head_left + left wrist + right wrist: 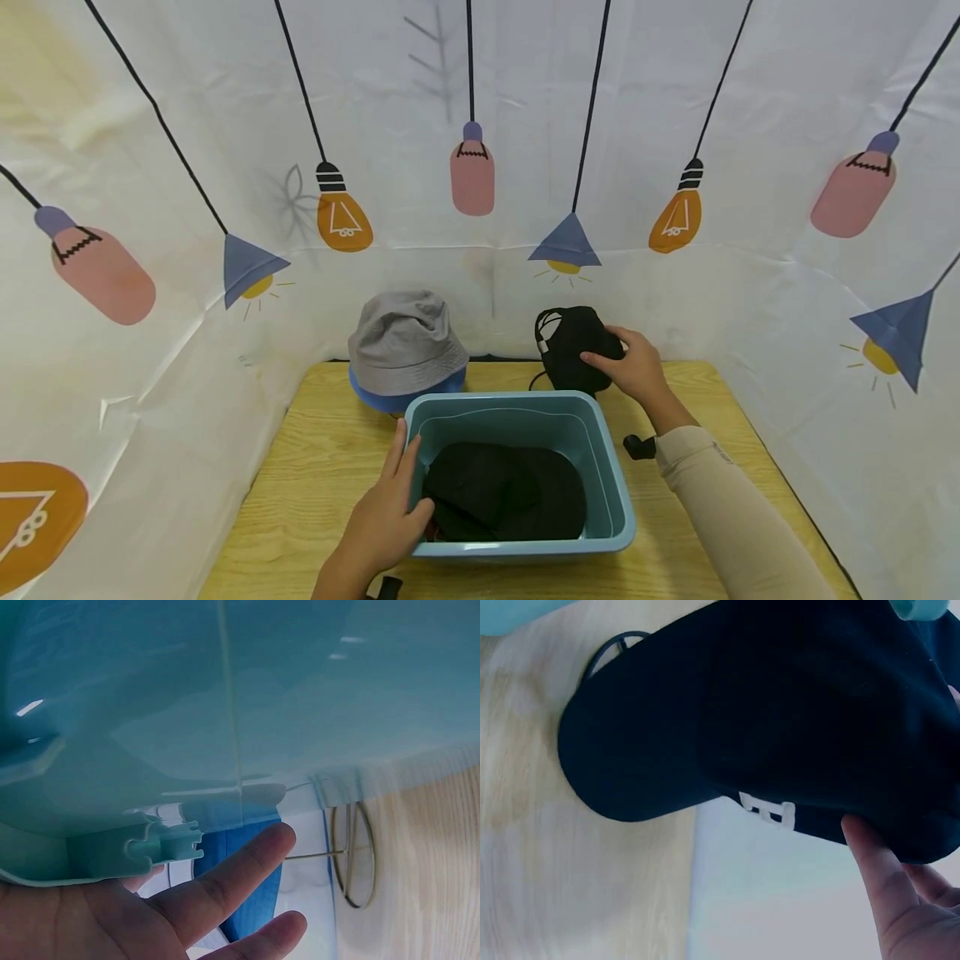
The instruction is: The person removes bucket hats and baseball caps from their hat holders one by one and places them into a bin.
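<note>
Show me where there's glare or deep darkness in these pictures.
Left wrist: small white glints sit on the blue-green basin; right wrist: the black cap is so dark its surface detail barely shows; head: the dark headwear inside the basin reads as nearly one shadowy mass.

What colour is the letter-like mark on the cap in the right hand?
White; the mark shows best in the right wrist view.

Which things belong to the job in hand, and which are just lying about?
Likely the job:
black brimmed fabric cap, gripped by the right hand
pale blue rectangular plastic tub, touched by the left hand
dark fabric headwear inside it

Apparently just there:
grey fabric bucket hat above blue fabric, untouched (possibly also involved)
white lamp-printed backdrop sheet
yellowish wooden table
</note>
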Demonstrator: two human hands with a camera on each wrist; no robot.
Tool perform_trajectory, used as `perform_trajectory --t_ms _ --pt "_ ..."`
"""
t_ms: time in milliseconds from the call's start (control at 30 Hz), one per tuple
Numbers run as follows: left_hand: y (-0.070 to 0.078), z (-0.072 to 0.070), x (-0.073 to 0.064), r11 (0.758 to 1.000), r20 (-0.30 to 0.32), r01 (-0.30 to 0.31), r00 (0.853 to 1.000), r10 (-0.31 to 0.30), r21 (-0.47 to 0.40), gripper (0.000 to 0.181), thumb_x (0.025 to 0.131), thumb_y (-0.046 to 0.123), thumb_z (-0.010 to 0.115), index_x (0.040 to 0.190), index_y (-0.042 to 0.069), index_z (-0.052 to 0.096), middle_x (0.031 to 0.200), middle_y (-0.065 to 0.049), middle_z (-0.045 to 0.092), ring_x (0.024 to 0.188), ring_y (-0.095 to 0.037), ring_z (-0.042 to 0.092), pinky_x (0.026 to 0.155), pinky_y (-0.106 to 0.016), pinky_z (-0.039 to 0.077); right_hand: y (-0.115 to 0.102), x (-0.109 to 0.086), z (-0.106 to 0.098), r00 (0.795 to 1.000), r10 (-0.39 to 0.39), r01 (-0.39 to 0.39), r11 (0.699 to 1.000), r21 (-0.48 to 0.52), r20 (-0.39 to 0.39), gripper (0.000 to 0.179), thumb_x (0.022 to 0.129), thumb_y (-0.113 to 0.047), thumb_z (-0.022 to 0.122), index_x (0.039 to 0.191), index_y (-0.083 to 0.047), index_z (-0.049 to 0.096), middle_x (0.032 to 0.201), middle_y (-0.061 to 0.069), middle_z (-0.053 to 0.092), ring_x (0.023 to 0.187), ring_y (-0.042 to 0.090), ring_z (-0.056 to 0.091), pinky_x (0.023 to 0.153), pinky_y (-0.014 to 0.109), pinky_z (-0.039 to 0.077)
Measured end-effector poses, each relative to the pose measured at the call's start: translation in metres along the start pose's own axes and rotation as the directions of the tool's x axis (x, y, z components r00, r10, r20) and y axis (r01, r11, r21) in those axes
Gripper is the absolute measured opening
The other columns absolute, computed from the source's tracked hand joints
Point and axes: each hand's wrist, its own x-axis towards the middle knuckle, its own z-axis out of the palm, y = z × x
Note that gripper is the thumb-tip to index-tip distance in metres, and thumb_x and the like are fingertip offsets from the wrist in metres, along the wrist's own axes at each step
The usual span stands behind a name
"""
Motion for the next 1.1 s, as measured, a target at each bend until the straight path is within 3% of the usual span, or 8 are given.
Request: perform_trajectory --t_ms 467,700,1100 --pt "0.0 0.0 -0.001 1.0 -0.003 0.005 1.0 -0.005 0.006 0.083 0.096 0.022 0.056 0.168 0.022 0.016 0.173 0.017 -0.013 0.116 -0.019 0.06 0.067 -0.032 0.044 -0.018 -0.003 -0.022 0.979 -0.178 0.162 0.975 -0.153 -0.097 0.064 0.087 -0.038 0.084 0.138 -0.003 0.065 0.144 0.032 0.05 0.133 0.052 0.046 0.108 0.07 0.039" --pt "0.0 -0.001 -0.001 1.0 0.004 0.002 1.0 -0.002 -0.012 0.083 0.096 0.022 0.056 0.168 0.023 0.015 0.173 0.018 -0.013 0.109 -0.019 0.06 0.062 -0.03 0.042 -0.028 -0.003 -0.031 0.979 -0.178 0.158 0.97 -0.183 -0.096 0.06 0.088 -0.038 0.084 0.133 -0.003 0.068 0.138 0.031 0.054 0.131 0.05 0.048 0.108 0.069 0.039" --pt "-0.002 -0.001 0.0 1.0 0.001 -0.008 1.0 0.008 -0.025 0.083 0.096 0.022 0.056 0.168 0.022 0.015 0.173 0.018 -0.013 0.117 -0.022 0.06 0.065 -0.031 0.044 -0.048 0.002 -0.043 0.969 -0.217 0.189 0.959 -0.211 -0.121 0.053 0.086 -0.034 0.086 0.127 -0.003 0.071 0.132 0.029 0.053 0.123 0.048 0.051 0.103 0.067 0.043"
